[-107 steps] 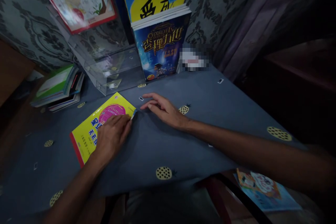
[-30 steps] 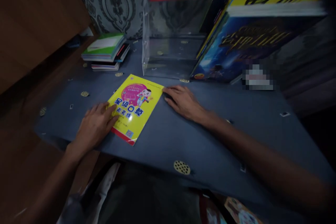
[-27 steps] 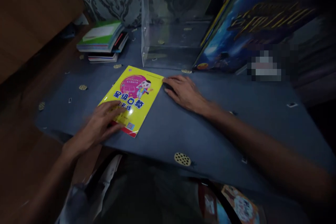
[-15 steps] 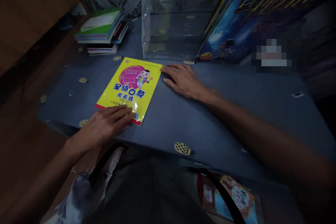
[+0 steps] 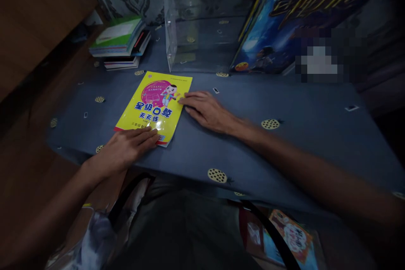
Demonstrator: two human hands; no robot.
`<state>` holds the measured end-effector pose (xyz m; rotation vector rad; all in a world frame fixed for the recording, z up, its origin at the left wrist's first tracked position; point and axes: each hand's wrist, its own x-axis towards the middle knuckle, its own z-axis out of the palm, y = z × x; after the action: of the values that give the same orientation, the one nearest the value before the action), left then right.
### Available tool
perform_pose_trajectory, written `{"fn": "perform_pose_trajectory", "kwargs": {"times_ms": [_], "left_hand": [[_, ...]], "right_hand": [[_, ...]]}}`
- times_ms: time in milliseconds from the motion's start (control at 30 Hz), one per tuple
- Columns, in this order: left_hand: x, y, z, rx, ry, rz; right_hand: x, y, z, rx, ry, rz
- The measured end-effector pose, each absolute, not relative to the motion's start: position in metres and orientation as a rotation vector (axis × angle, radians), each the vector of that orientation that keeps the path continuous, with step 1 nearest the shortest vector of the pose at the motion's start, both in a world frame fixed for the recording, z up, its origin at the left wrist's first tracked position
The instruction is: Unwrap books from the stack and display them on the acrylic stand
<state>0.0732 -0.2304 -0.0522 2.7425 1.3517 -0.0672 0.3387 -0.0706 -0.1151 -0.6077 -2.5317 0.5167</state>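
Observation:
A yellow workbook point(image 5: 152, 105) with blue Chinese lettering and a cartoon child on its cover lies shut on the cloth-covered table point(image 5: 247, 156), its print upside down to me. My left hand point(image 5: 128, 143) rests flat across the book's near edge, fingers stretched out over the red strip. At the book's right edge, the fingertips of my right hand point(image 5: 205, 112) touch the cover; its fingers are extended and the palm is lowered toward the cloth. The lower right corner of the cover looks slightly lifted.
A stack of books point(image 5: 122, 42) stands at the back left. Behind the workbook is a clear acrylic rack point(image 5: 196, 50), with tall blue picture books point(image 5: 268, 29) leaning at its right. Below the table's front edge, a colourful packet point(image 5: 291, 236) shows at the lower right.
My right hand has slid down along the book's right edge, nearer to me. My left hand stays on the near edge. The view has shifted slightly.

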Motion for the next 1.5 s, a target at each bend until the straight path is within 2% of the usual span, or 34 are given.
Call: {"fn": "perform_pose_trajectory", "kwargs": {"times_ms": [200,433,533,733,867,967,1167,1367,1500], "left_hand": [[0.075,-0.225,-0.047,2.660,1.387,0.059],[0.082,-0.225,-0.041,2.609,1.433,0.058],[0.088,-0.227,-0.041,2.660,1.436,0.043],[0.088,-0.220,-0.041,2.739,1.413,0.074],[0.072,-0.184,-0.036,2.497,1.857,0.059],[0.063,-0.154,-0.037,2.244,2.169,0.034],[0.060,-0.133,-0.054,2.175,2.194,0.108],[0.065,-0.127,-0.060,2.213,2.282,0.151],[0.068,-0.124,-0.064,2.273,2.290,0.129]], "right_hand": [[0.324,-0.111,-0.105,-0.470,-2.388,0.876],[0.322,-0.139,-0.099,-0.413,-2.306,1.035],[0.322,-0.149,-0.097,-0.358,-2.357,0.983],[0.325,-0.163,-0.097,-0.158,-2.513,0.683],[0.328,-0.168,-0.091,-0.178,-2.606,0.579],[0.328,-0.174,-0.085,-0.241,-2.650,0.583],[0.316,-0.169,-0.084,-0.558,-2.529,0.874],[0.298,-0.123,-0.081,-0.938,-2.573,0.685],[0.299,-0.083,-0.075,-1.171,-2.611,0.709]]}}
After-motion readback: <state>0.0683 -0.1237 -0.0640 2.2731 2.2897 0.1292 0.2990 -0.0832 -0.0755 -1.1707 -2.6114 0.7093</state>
